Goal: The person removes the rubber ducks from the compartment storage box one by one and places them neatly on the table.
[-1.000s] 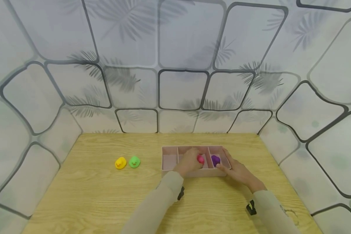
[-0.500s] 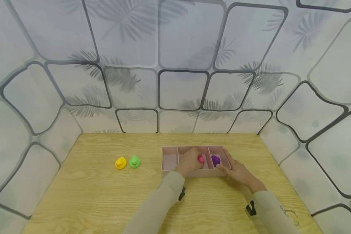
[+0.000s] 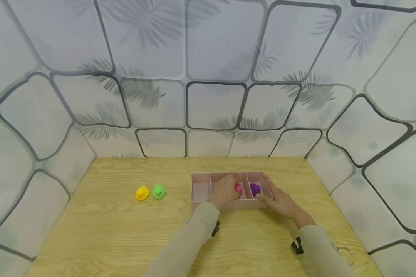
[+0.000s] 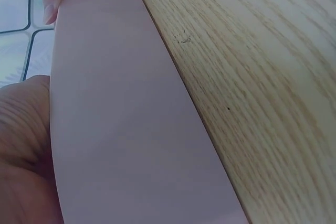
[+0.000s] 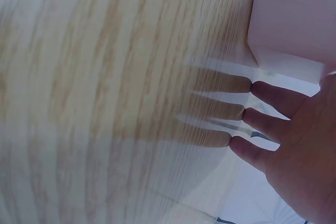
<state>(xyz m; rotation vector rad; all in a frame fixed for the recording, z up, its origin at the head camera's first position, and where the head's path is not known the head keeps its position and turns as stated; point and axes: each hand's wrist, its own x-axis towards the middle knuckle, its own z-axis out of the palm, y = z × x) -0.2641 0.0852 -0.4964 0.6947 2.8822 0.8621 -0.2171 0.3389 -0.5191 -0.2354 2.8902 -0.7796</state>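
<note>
In the head view a pale pink divided box (image 3: 201, 206) has three compartments in a row. My left hand (image 3: 224, 191) reaches into its middle compartment, fingers curled down around a small pink toy duck (image 3: 238, 188), which is partly hidden. At the box's right end, my right hand (image 3: 280, 200) grips the end wall, with its thumb over the front corner beside a purple toy duck (image 3: 254, 189) in the right compartment. The right wrist view shows three fingers (image 5: 268, 124) reaching down outside the box to the tabletop. The left wrist view is mostly the box's front wall (image 4: 115, 98).
A yellow toy duck (image 3: 142, 193) and a green toy duck (image 3: 158, 191) stand side by side on the wooden table (image 3: 124, 234), left of the box. Patterned panels (image 3: 215, 107) rise behind the table and on both sides.
Hardly anything differs: the left hand and the pink toy duck have shifted very slightly within the middle compartment. The right hand stays at the box's end, and the head view drifts a little.
</note>
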